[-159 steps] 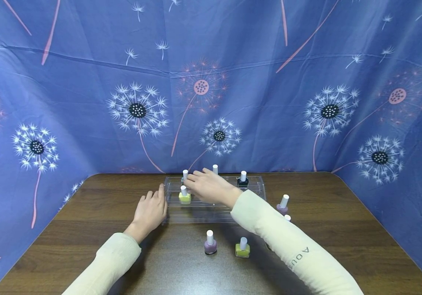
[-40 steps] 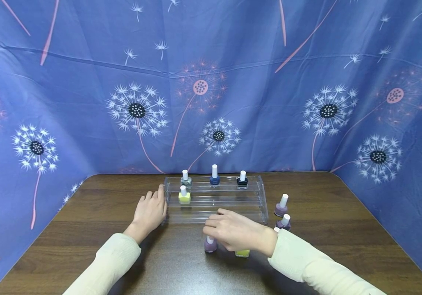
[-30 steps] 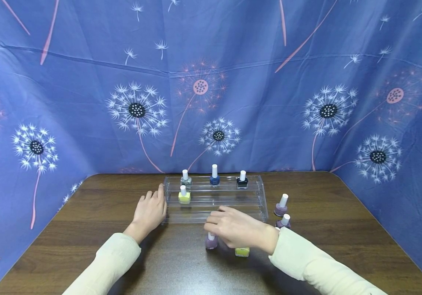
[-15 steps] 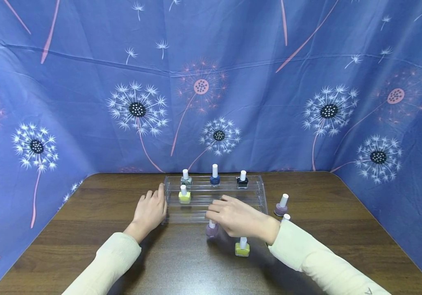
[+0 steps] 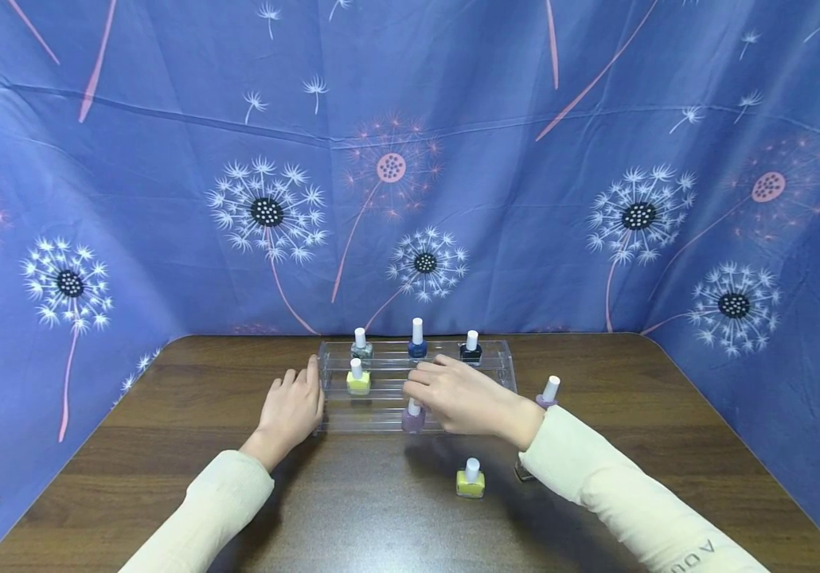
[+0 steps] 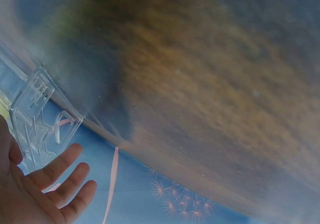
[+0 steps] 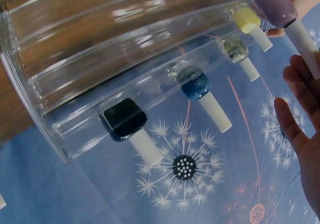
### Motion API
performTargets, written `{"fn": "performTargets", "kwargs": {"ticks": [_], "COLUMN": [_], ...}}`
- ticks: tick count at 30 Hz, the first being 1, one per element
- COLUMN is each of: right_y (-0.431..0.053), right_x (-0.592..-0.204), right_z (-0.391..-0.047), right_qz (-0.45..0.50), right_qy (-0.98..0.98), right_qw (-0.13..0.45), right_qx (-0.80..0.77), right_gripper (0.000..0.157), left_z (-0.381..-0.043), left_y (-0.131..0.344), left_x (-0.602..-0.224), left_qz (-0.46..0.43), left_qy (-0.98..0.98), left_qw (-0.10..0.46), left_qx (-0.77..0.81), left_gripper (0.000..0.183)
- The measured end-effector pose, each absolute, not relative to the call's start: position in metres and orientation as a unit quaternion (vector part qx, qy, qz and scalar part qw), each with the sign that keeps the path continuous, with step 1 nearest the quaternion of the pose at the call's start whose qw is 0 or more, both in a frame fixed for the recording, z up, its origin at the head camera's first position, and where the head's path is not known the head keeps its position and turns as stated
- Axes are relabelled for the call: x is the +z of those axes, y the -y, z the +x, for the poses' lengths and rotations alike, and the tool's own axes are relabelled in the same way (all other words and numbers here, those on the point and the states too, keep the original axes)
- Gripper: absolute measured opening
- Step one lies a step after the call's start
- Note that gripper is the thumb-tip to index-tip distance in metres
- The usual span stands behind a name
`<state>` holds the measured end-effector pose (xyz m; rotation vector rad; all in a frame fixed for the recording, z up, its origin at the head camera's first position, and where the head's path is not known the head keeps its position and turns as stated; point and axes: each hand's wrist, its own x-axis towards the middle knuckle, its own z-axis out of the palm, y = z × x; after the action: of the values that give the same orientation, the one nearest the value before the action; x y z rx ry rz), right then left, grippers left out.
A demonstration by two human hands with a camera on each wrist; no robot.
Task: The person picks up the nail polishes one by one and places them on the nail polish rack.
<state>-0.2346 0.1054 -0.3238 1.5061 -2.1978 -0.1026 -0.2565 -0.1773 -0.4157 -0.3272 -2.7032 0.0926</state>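
Note:
A clear tiered rack stands toward the back of the table. My left hand rests against its left end, fingers loosely extended in the left wrist view. My right hand pinches a mauve nail polish bottle by its white cap, holding it upright over the rack's front tier. On the top tier stand a glittery nail polish, a blue one and a black one. A yellow nail polish occupies the left of the tier below.
On the table in front of the rack stands a yellow-green nail polish. Right of the rack is another mauve bottle, partly behind the right sleeve, which covers other bottles. A blue dandelion-print cloth hangs behind the table.
My right hand has left the top tier, taken the mauve nail polish from the table and carried it forward to the rack's front. The left hand has stayed at the rack's end.

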Motion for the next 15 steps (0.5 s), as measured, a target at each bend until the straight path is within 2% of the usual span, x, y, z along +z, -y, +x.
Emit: {"fn": "performTargets", "kwargs": {"ticks": [5,15], "right_y": [-0.105,-0.106], "right_x": [-0.32,-0.314], "right_z": [-0.24,-0.255], "right_qz": [0.539,0.532], "right_qy": [0.812,0.81], "right_qw": [0.223,0.247], "right_qx": [-0.032,-0.025], "right_gripper": [0.024,0.024], "left_z": [-0.257,-0.256], "left_y": [0.177,0.178], "left_x": [-0.415,-0.415], "left_qz": [-0.118,-0.12], "left_qy": [0.971,0.971], "left_qw": [0.205,0.205], "left_qx": [0.036,0.032], "left_gripper": [0.052,0.052]}}
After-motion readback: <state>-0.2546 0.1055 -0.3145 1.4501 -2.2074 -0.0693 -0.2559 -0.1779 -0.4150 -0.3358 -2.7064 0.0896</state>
